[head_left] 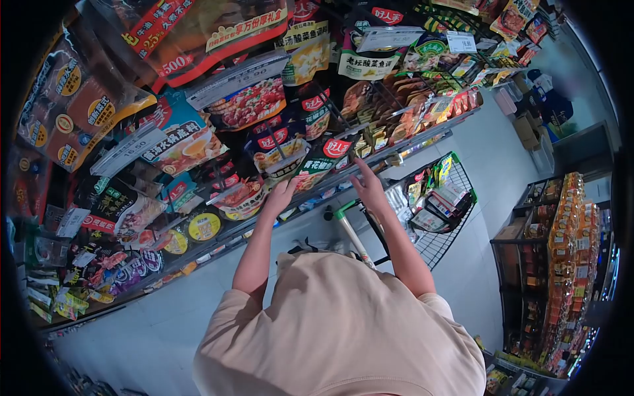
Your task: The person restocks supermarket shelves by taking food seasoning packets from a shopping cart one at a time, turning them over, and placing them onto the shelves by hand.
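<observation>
A dark green seasoning packet (323, 162) with a red logo and a picture of food is tilted at the front of the shelf, between my two hands. My left hand (281, 197) has its fingers closed on the packet's lower left corner. My right hand (368, 185) is by the packet's right edge, fingers apart; whether its fingertips touch the packet I cannot tell. Behind it hang more packets of the same brand, among them a dark blue packet (274, 145). A packet showing red food (241, 104) hangs above my left hand.
Shelves of hanging food packets with price tags (238, 78) stretch across the front. A wire shopping cart (456, 211) with several packets inside stands right of my right arm. Farther right stands a rack of orange-capped bottles (568, 244). Cardboard boxes (526, 132) are at the back right.
</observation>
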A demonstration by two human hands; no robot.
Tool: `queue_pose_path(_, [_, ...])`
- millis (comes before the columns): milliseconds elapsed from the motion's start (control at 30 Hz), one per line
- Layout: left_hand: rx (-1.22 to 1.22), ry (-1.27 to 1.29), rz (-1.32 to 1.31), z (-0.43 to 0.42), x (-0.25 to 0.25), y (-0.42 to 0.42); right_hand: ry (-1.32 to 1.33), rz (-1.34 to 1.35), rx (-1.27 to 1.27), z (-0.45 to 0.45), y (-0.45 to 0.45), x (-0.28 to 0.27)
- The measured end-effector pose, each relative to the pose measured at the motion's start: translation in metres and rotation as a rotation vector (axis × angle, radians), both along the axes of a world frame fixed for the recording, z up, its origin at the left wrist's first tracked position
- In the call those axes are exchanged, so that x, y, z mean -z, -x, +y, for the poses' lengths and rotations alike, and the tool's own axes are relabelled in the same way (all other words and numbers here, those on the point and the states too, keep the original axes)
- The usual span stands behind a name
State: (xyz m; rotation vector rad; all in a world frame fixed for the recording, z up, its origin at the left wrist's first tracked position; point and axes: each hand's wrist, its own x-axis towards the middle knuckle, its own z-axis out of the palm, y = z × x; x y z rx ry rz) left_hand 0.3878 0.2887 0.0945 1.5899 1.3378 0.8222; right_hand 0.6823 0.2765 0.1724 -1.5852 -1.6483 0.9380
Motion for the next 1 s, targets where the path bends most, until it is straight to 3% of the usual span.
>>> queue_pose_path(200, [0.013, 0.024, -0.098, 0.021, 0.022, -0.009, -0.102, -0.096, -0.05, 0.008, 0.003, 0.005])
queue_pose_path(300, [-0.074, -0.125, -0.155, 0.029, 0.041, -0.017, -0.115, -0.127, -0.065, 0.013, 0.007, -0.003])
queue_pose_path(367, [-0.006, 0.064, -0.131, 0.032, 0.052, -0.013, -0.121, -0.138, -0.068, 0.015, 0.01, -0.01])
queue_pose_path(500, [-0.034, -0.075, -0.256, 0.022, 0.043, -0.025, -0.118, -0.117, -0.081, 0.022, 0.017, -0.012])
queue_pose_path(667, [-0.028, 0.092, -0.332, 0.008, 0.016, -0.028, -0.179, -0.174, -0.099, 0.032, 0.03, -0.01])
queue_pose_path(1000, [-0.031, 0.119, -0.37, 0.008, 0.028, -0.036, -0.276, -0.362, -0.096, 0.032, 0.037, -0.013])
